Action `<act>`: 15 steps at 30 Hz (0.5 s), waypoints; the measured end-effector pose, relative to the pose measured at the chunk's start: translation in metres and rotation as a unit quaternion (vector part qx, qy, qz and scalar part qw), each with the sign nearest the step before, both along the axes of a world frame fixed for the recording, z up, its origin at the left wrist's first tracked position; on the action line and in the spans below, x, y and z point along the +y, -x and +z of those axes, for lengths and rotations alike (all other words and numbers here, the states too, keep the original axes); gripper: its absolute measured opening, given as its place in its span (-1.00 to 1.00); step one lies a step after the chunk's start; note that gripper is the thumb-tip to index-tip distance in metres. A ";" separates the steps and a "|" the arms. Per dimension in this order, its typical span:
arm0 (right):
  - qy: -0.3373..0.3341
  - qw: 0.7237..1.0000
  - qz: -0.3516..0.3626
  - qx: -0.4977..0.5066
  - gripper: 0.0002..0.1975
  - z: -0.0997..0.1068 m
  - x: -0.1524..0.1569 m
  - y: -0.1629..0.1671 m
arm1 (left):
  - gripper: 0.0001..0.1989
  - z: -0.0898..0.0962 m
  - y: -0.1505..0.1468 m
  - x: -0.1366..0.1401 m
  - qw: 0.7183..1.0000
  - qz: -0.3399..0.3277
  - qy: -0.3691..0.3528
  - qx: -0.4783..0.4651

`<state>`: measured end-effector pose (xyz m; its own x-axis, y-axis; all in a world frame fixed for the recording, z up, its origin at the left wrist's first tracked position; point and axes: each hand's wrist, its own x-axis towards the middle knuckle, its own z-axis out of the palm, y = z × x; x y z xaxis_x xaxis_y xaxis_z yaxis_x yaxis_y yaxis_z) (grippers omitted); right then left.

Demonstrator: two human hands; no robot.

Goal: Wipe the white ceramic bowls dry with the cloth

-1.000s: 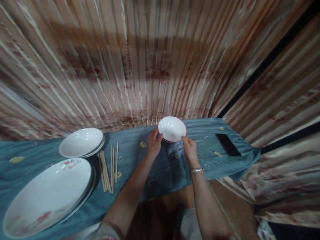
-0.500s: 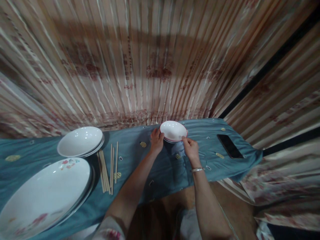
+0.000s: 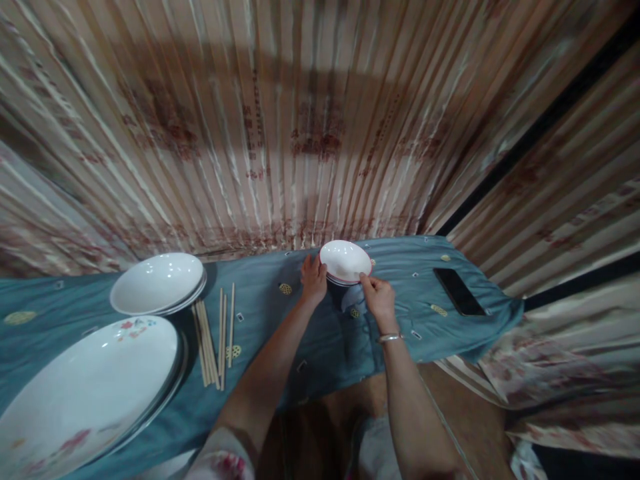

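A stack of small white bowls with red rims, topped by a white bowl, stands near the back edge of the cloth-covered table. My left hand is at the stack's left side, its thumb on the rim and its fingers around the outside. With thumb and fingers, my right hand pinches the rim at the front right. A silver bracelet circles my right wrist. The undersides of the bowls are hidden.
To the left lie several wooden chopsticks, beside stacked larger white bowls and oval floral platters. A black phone rests toward the table's right end. A pleated curtain hangs right behind the table.
My right hand has moved slightly left along with the top bowl, which now sits more evenly over the bowls beneath. The left hand stays at the stack's left side.
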<state>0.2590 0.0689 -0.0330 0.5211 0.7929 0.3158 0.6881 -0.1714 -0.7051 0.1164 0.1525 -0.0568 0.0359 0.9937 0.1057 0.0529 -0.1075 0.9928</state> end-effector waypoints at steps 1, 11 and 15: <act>0.000 1.000 0.000 -0.007 -0.38 -0.001 0.000 0.000 | -0.64 0.001 0.000 0.000 1.000 0.001 0.003 -0.001; 0.010 1.000 -0.001 -0.003 -0.33 0.000 -0.001 0.001 | -0.53 0.009 0.001 -0.005 0.999 0.003 0.041 -0.018; 0.015 0.999 0.020 0.030 -0.33 0.004 -0.004 0.003 | -0.44 0.017 0.009 -0.021 0.998 -0.001 0.048 -0.043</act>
<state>0.2560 0.0647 -0.0293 0.5066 0.8219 0.2604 0.6508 -0.1664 -0.7408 0.1077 0.1314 -0.0398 0.0319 0.9994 0.0128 -0.0321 -0.0118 0.9994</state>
